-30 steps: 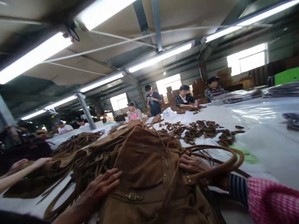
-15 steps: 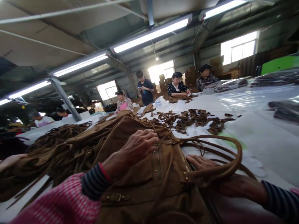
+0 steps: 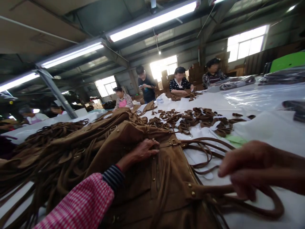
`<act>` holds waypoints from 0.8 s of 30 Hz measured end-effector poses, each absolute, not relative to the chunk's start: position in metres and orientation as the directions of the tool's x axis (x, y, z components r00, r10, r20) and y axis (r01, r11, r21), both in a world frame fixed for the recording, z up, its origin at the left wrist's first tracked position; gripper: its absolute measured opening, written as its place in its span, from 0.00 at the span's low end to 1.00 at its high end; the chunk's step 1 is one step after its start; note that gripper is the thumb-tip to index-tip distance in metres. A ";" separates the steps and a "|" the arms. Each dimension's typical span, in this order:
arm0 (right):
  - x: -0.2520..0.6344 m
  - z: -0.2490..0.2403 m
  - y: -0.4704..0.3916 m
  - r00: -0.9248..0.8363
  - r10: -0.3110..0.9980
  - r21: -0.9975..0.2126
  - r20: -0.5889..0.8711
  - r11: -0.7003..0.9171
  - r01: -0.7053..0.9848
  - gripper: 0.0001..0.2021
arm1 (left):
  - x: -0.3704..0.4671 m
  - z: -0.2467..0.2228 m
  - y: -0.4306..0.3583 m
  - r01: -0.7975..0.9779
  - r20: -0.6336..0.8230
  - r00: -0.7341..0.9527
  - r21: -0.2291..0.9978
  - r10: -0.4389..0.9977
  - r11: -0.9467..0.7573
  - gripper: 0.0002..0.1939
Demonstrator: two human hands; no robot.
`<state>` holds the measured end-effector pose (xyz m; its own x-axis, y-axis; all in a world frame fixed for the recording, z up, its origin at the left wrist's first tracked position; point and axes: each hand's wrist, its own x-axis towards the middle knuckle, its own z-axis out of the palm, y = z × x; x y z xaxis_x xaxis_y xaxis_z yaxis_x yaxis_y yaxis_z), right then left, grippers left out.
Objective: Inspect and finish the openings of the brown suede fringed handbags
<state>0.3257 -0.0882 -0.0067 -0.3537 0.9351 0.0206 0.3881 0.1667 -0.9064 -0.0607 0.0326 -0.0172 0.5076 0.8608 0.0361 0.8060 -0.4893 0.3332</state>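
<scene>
Evidently, you are at the step of handling the brown bag (image 3: 133, 187), which lies toward the near edge of the tabletop (image 3: 264, 127), its handle side turned to the right edge. Your left hand (image 3: 140, 151) rests on the bag's upper part, just above the studded strip (image 3: 154, 173), fingers slightly bent; whether they pinch anything you cannot tell from here. Your right hand (image 3: 249, 168) is blurred, its fingers curled over the handle (image 3: 277, 208); whether they close on it or only pass above it cannot be told. As a judgement, your next move calls for a steady left hand on the soft leather-like panel and a right hand that keeps clear of the loose strap (image 3: 164, 187), which could snag.

Along the tabletop's left side, more brown bags (image 3: 95, 130) lie heaped with tangled straps. Toward the middle, coiled straps (image 3: 200, 116) spread over white sheeting, a pale green sheet (image 3: 235, 140) just beside them. Near the far right corner sit plastic-wrapped packages (image 3: 238, 83). Beyond, at the far edge, a co-worker in a spotted top (image 3: 175, 84) handles brown pieces, and a person stands (image 3: 147, 90) behind. Tube lights (image 3: 152, 22) and bright windows (image 3: 247, 44) light the workshop.
</scene>
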 end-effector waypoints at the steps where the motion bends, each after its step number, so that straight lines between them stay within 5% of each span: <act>1: 0.311 0.002 -0.070 -0.462 0.887 -0.872 0.014 0.237 0.429 0.16 | -0.055 -0.009 0.037 0.798 0.035 0.519 0.339 0.854 -0.499 0.17; 5: 0.265 -0.011 0.001 -0.561 0.782 -0.458 0.272 0.618 0.639 0.12 | -0.032 0.001 0.050 0.778 0.111 0.514 0.357 0.850 -0.517 0.16; 9: 0.252 -0.054 0.043 -0.536 0.823 -0.069 0.189 0.555 0.829 0.17 | -0.031 -0.027 0.052 0.773 0.142 0.491 0.383 0.859 -0.505 0.26; 17: 0.284 -0.024 0.045 -0.456 0.857 0.148 0.242 0.432 0.890 0.13 | -0.041 -0.050 0.041 0.778 0.173 0.453 0.402 0.875 -0.483 0.16; 20: 0.317 0.004 0.033 -0.396 0.915 -0.056 0.078 0.400 0.915 0.08 | -0.017 -0.020 0.002 0.717 0.194 0.532 0.416 0.824 -0.560 0.15; 24: 0.320 0.051 0.004 -0.500 0.860 -0.722 -0.100 0.283 0.631 0.18 | 0.024 0.012 -0.077 0.480 0.074 0.792 0.538 0.606 -0.693 0.31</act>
<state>0.3201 0.0040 0.0511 -0.4997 0.8604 -0.1001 0.6313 0.2827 -0.7222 0.0237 -0.0765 0.0116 0.7921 0.6059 0.0739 0.4797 -0.6929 0.5383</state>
